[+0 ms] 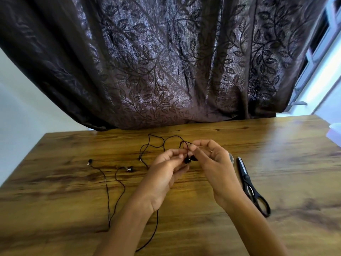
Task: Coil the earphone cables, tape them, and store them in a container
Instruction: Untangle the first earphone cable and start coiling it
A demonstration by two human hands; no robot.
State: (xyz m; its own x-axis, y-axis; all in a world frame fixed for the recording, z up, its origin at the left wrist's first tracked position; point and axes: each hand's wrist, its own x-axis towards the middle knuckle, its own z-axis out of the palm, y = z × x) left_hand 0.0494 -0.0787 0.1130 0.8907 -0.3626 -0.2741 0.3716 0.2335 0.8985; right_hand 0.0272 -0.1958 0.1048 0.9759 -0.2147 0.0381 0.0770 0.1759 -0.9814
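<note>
Two black earphone sets are on the wooden table [55, 191]. One set [108, 182] lies loose at the left, its two buds apart and its cable trailing toward me. Both hands hold the other set [156, 140] above the table's middle. My left hand [166, 169] pinches its cable near the buds. My right hand [212, 159] pinches the cable just above, with the two black earbuds [189, 159] hanging between the hands. The rest of that cable loops behind the hands and another length runs down under my left forearm.
Black scissors [252, 187] lie closed to the right of my right hand. A roll of clear tape [231, 157] peeks out behind that hand. A pale container [335, 132] sits at the table's far right edge. A dark leaf-patterned curtain [166, 61] hangs behind the table.
</note>
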